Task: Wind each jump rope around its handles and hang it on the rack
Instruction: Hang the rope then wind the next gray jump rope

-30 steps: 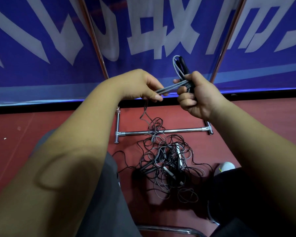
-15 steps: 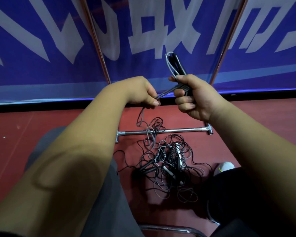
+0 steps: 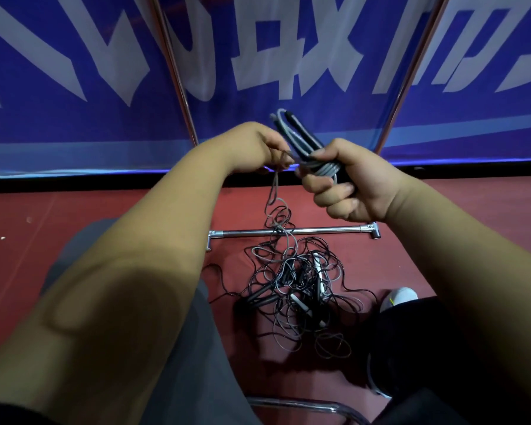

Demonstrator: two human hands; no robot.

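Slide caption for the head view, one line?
Right hand grips paired handles; left hand pinches the grey cord beside them, above a tangle of ropes on the floor.

I find bare red floor (image 3: 105, 207) open left of the rack's base bar (image 3: 325, 230), rope tangle (image 3: 298, 289) heaped just in front of that bar, grey cord (image 3: 273, 191) hanging from my left hand (image 3: 252, 145) into the heap, slanted uprights (image 3: 176, 75) and banner (image 3: 74, 124) closing the back.

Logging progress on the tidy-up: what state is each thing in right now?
left hand: pinches the gray cord beside the handles.
right hand: grips the handles.
handles: held together, partly wound.
gray cord: partly wound, rest trailing to the floor.
rope pile: tangled on the floor.
rack bar: on the floor, cords crossing it.
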